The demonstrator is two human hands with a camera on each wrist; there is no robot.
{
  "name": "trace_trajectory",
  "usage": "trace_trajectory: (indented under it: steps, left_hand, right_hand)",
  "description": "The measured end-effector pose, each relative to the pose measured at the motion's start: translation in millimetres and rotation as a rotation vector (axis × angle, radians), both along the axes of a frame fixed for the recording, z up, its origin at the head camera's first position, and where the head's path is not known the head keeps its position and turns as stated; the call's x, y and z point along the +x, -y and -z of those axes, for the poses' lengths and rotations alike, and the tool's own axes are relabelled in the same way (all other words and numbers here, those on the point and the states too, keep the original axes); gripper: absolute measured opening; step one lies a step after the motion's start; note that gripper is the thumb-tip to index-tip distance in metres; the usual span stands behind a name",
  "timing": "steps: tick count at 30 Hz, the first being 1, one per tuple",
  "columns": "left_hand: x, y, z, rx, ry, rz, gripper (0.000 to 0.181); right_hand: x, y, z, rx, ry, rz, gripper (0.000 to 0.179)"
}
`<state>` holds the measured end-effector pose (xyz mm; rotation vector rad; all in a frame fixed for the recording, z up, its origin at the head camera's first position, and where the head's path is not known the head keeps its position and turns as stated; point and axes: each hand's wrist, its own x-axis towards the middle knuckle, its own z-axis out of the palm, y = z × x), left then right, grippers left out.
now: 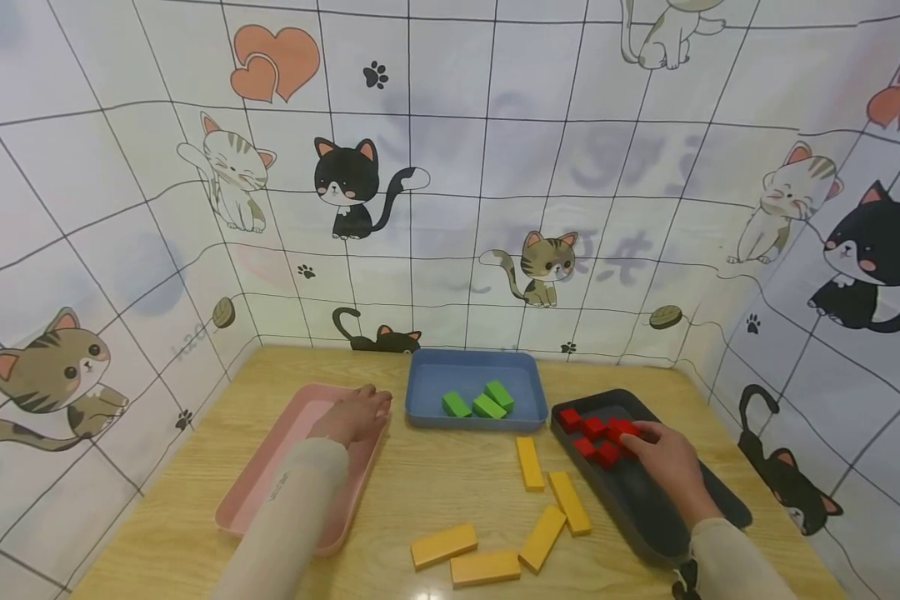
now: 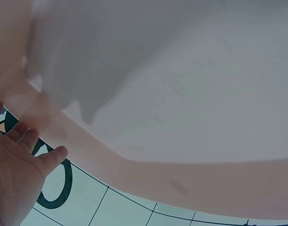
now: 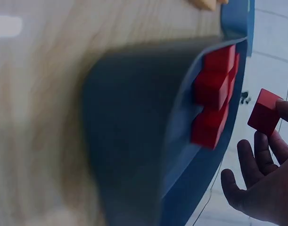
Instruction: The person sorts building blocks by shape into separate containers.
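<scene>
While the head view shows the left hand (image 1: 352,415) over the pink tray (image 1: 292,427) and the right hand (image 1: 669,465) over the black tray (image 1: 624,493), the left wrist view shows parted fingers (image 2: 28,140). In the right wrist view, thumb and fingertips pinch a red block (image 3: 264,112) near others.

On the wooden surface (image 1: 435,475), the pink rectangular tray (image 1: 285,442) lies left, the black rectangular tray (image 1: 637,500) right, and the blue rectangular tray (image 1: 476,375) behind, between them. Three green blocks (image 1: 488,407) lie in the blue one. Red cubes (image 1: 595,428) sit toward the black tray's far end. Five yellow oblong blocks (image 1: 542,537) lie before the blue tray.
</scene>
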<state>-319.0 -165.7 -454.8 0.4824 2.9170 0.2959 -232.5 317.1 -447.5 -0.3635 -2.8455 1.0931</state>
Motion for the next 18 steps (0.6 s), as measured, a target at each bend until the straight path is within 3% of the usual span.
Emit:
trace_trajectory:
  steps: [7,18]
  left_hand:
    - [0.0,-0.4,0.1,-0.016,-0.001,0.003,0.041]
    - [-2.5,-0.5,2.1,-0.033,-0.004,0.015,0.04]
  right_hand:
    - [10.8,-18,7.4,0.029,0.02,0.029,0.059]
    - [16.2,-22,18.1,0.024,0.035,0.039,0.064]
